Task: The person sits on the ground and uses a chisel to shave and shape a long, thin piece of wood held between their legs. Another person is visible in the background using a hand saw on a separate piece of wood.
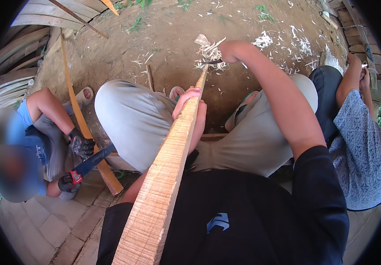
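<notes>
A long, pale wooden plank (pixel 155 190) runs from close under my chest up and away between my knees, narrowing toward its far end. My left hand (pixel 195 104) is wrapped around its narrower part, fingers closed over the edges. Beyond it, my right hand (pixel 231 51) is closed on a knife whose dark, narrow blade (pixel 211 62) lies across the plank's far tip. The handle is hidden inside my fist. Curled wood shavings (pixel 211 51) bunch around the blade and the tip.
On the left, a person in dark gloves (pixel 82 145) holds a blue-bladed saw (pixel 94 160) against a long board (pixel 76 110). At right sits another person in a patterned garment (pixel 362 150). Shavings (pixel 263 39) litter the dirt ground; a short stick (pixel 149 78) lies ahead.
</notes>
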`<state>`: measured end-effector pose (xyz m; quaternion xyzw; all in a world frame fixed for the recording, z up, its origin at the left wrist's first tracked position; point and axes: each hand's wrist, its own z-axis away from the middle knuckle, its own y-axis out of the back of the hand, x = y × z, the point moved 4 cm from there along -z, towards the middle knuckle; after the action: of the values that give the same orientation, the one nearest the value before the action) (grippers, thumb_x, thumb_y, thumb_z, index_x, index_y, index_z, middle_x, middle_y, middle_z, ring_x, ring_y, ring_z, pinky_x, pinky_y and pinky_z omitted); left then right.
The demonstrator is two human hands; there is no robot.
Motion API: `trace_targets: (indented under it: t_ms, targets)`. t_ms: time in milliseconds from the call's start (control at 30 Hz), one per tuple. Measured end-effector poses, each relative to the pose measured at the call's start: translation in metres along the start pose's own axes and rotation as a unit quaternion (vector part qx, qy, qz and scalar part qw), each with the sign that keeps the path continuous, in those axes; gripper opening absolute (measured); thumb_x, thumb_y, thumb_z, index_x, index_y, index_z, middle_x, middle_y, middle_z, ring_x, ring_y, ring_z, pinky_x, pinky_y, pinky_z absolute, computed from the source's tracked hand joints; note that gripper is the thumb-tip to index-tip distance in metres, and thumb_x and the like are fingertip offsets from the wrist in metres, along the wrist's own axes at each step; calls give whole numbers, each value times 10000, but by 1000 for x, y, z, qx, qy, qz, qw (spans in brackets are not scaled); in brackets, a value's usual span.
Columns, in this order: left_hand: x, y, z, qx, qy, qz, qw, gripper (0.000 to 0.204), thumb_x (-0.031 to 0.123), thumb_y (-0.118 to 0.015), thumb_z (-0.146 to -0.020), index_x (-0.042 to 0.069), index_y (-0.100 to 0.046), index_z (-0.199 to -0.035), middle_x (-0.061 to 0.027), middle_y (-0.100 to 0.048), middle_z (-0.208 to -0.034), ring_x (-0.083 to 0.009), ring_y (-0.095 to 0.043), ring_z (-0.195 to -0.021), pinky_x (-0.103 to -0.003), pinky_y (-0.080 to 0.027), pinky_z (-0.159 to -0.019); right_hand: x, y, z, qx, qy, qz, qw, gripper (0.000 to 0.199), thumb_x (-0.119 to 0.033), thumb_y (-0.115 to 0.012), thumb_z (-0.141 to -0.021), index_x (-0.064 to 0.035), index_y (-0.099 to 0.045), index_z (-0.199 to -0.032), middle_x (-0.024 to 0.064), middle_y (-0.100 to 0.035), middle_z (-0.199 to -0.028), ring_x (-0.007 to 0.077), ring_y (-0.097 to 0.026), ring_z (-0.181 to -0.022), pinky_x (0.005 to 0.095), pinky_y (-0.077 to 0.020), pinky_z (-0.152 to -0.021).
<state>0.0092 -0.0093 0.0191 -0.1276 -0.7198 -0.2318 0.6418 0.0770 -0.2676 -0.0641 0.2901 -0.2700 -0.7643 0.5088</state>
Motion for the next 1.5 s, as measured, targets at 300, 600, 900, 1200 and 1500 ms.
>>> trace_targets:
  t_ms: [300,600,900,1200,1500]
  targets:
    - [4,-1,-1,-9,-15,6,1000,338,-158,-569,-802,43,-560,-1074,-115,-623,-1103,-185,-520,-1024,-294,-393,-967,-4,-7,-2,-31,11,29,999,228,-19,-567,-721,35,-741,-858,211,-728,-914,332,-715,-829,437,-548,-703]
    - [3,-1,3,-2,31,11,999,343,-148,-581,-806,43,-561,-1090,-119,-611,-1131,-184,-559,-1028,-281,-430,-924,-15,1,19,-37,-8,-6,999,222,-15,-596,-715,32,-745,-873,198,-734,-897,320,-720,-836,430,-554,-706]
    - [2,-1,3,-1,30,18,999,327,-149,-584,-815,29,-561,-1088,-121,-611,-1136,-175,-571,-1028,-278,-443,-914,-26,8,36,-62,-36,-28,997,228,-88,-647,-729,28,-744,-900,194,-734,-887,316,-719,-833,431,-556,-721]
    - [1,2,2,-6,38,19,999,332,-149,-577,-820,24,-560,-1102,-128,-612,-1137,-173,-581,-1051,-269,-437,-928,-32,-2,24,-83,-15,-17,996,264,-95,-578,-807,26,-737,-980,199,-732,-1017,302,-719,-948,413,-563,-784]
    - [14,1,2,-4,39,-1,999,335,-154,-574,-811,26,-563,-1094,-121,-617,-1135,-167,-589,-1035,-271,-443,-922,-18,-5,12,2,-51,16,999,291,-92,-615,-822,-19,-728,-1080,182,-711,-1137,326,-696,-1047,439,-554,-852]
